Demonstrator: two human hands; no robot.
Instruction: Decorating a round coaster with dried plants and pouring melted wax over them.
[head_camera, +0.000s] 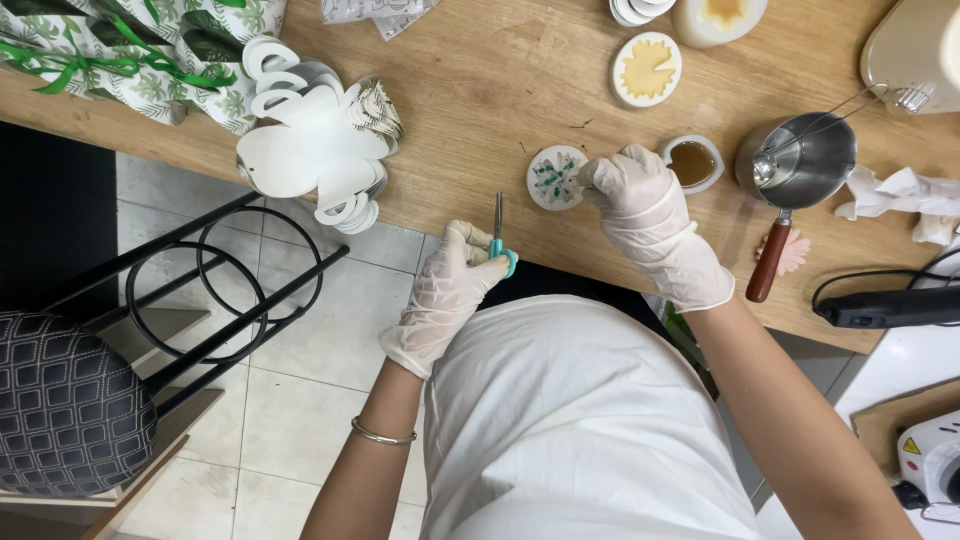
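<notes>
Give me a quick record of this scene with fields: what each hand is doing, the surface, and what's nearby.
left hand: gloved, holding small scissors with teal handles, blades shut, pointing away from the body
right hand: gloved, fingertips at the edge of a round white dish with green flecks
surface: wooden table
nearby: small cup of amber liquid, metal pot with wooden handle, round yellow-filled dish, crumpled tissue
</notes>
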